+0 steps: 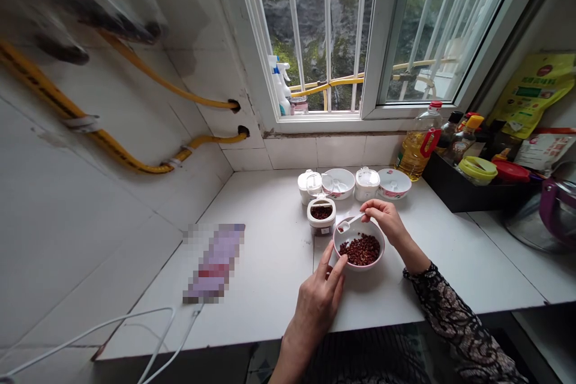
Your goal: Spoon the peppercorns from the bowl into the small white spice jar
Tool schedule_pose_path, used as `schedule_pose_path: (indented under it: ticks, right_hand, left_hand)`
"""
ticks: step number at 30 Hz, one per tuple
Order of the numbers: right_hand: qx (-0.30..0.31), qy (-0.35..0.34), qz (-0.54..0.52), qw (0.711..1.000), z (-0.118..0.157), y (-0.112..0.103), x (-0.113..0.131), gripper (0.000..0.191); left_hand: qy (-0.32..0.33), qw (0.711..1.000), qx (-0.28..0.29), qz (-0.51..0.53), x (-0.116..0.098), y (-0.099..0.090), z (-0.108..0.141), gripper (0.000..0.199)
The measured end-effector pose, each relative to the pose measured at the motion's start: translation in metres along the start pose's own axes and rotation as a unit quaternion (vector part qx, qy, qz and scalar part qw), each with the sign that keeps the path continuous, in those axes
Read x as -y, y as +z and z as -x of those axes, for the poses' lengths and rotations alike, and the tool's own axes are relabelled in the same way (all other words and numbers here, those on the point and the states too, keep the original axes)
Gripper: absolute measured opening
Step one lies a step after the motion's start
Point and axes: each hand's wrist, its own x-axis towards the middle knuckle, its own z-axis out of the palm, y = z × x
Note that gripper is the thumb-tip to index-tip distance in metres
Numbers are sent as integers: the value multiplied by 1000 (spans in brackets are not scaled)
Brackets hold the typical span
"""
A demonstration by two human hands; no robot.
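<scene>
My right hand [384, 220] pinches the handle of a small white spoon [344, 226], with a few dark red bits in its scoop. The spoon is over the left back part of a white bowl [377, 233] with a pink rim. Dried reddish-brown peppercorns [360, 249] lie in the bowl's bottom. At the bowl's near left side, my left hand [320, 294] holds the rim with its fingers. Just behind and left stands an open spice jar [321, 229], its clear lid raised, with similar dark grains inside.
Behind stand two white lidded jars [309, 185] [368, 183] and two flowered bowls [338, 183] [395, 183]. An oil bottle [414, 150] and a black box [468, 189] of condiments are at right. A blurred purple device [218, 264] with a white cable lies left.
</scene>
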Motion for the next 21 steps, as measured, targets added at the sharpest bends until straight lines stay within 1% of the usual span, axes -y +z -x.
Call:
schedule_pose_path:
  ticks: [3,5,6,8,10,11,12,13,14,17,19,21]
  right_hand:
    - [-29,-64,14,997,-2,7,4,16]
    - [-53,-133,63,988,-1,14,7,17]
    - [-63,-175,103,977,0,18,9,17]
    - [-62,-266,201,941,4,26,10,16]
    - [-36,-346,284,894,8,31,11,19]
    - [-22,-373,307,875,9,32,11,22]
    - [-14,-388,319,864,10,32,12,23]
    - [-18,-394,321,861,11,30,12,23]
    - [-30,-390,316,864,12,27,13,22]
    - [-77,-348,298,885,11,11,14,18]
    - [-68,-324,307,892,10,1,12,17]
    - [-41,-309,340,887,9,-6,7,17]
  left_hand:
    - [-1,1000,-2,0,0,0,0,35]
    - [1,1000,-4,-1,0,0,0,34]
    - [2,1000,-4,-1,0,-1,0,34]
    - [4,1000,-1,-1,0,-1,0,34]
    - [5,1000,1,-3,0,-2,-1,34]
    - [5,1000,1,-4,0,-2,-1,34]
    - [4,1000,0,-4,0,-2,-1,34]
    - [3,1000,0,-5,0,-2,-1,34]
    - [3,1000,0,-4,-1,-2,-1,34]
    - [3,1000,0,-2,-1,-1,0,34]
    - [3,1000,0,-2,0,-1,0,35]
    - [3,1000,-1,-3,0,-1,0,36]
